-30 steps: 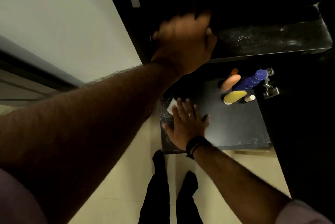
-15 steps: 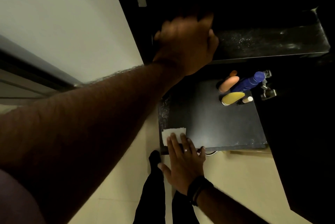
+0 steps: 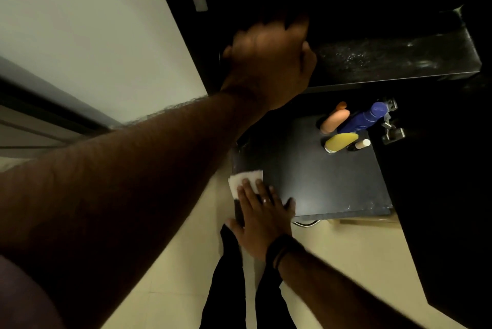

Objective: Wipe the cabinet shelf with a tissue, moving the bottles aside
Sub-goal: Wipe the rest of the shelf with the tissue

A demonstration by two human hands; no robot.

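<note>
A white tissue (image 3: 246, 179) lies at the front left corner of the dark lower shelf (image 3: 332, 182). My right hand (image 3: 262, 215) lies flat with straight fingers pressing on the tissue near the shelf's front edge. Several bottles stand bunched at the shelf's back right: an orange one (image 3: 335, 121), a blue one (image 3: 364, 117), a yellow one (image 3: 340, 142) and a small white-capped one (image 3: 362, 144). My left hand (image 3: 269, 62) is raised to the dusty upper shelf (image 3: 394, 60), its fingers curled over the shelf's left end.
A metal hinge (image 3: 391, 126) sits right of the bottles on the dark cabinet side (image 3: 439, 195). A pale wall (image 3: 93, 30) is to the left. My dark trouser legs (image 3: 234, 288) stand on the cream floor (image 3: 332, 262) below the shelf.
My right hand has drawn the tissue from the middle left of the shelf toward its front edge, then edged slightly forward again. My left hand has stayed on the upper shelf.
</note>
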